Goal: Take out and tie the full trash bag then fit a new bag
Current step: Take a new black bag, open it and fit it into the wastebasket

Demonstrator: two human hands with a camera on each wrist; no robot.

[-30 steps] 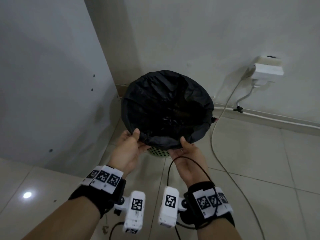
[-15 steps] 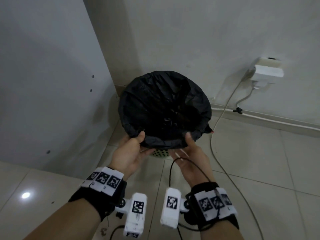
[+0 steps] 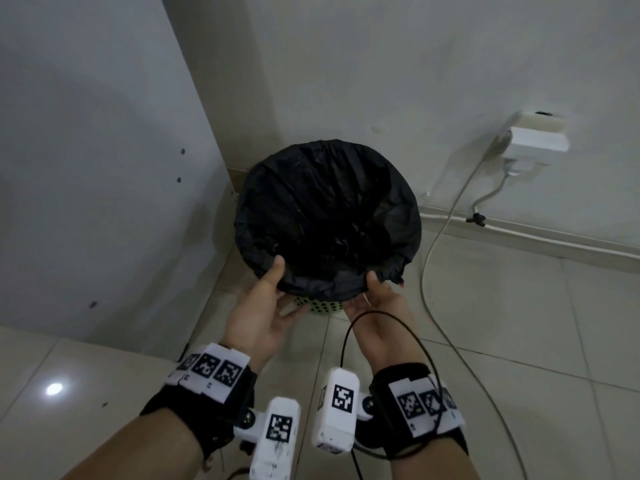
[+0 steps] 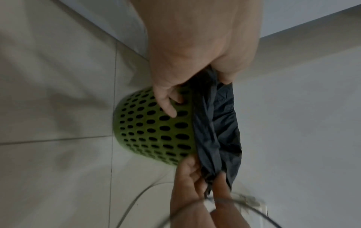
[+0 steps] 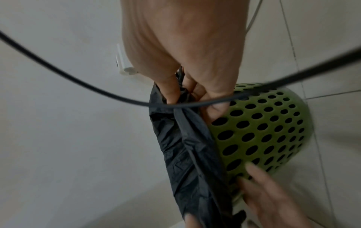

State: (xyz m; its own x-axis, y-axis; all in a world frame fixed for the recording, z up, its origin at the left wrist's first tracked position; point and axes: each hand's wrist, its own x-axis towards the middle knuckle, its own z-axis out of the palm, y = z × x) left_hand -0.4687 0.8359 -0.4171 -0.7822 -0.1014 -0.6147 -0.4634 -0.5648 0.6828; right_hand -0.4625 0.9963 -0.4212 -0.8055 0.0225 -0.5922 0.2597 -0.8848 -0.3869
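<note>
A black trash bag lines a green perforated bin that stands on the floor in a corner. Its hem is folded over the rim. My left hand pinches the near-left hem, thumb on top and fingers under. In the left wrist view the bunched bag sits against the bin, and some fingers rest on the bin wall. My right hand pinches the near-right hem. The right wrist view shows thumb and fingers gripping gathered bag beside the bin. The bag's contents are too dark to see.
A white cabinet panel stands close on the left and a wall behind. A wall socket with a white adapter feeds a pale cable that runs over the tiled floor right of the bin. A black wrist cable loops over my right hand.
Both hands keep their pinch on the near hem. The right hand has slid a little to the right along the rim, and the hem is bunched up closer to the rim.
</note>
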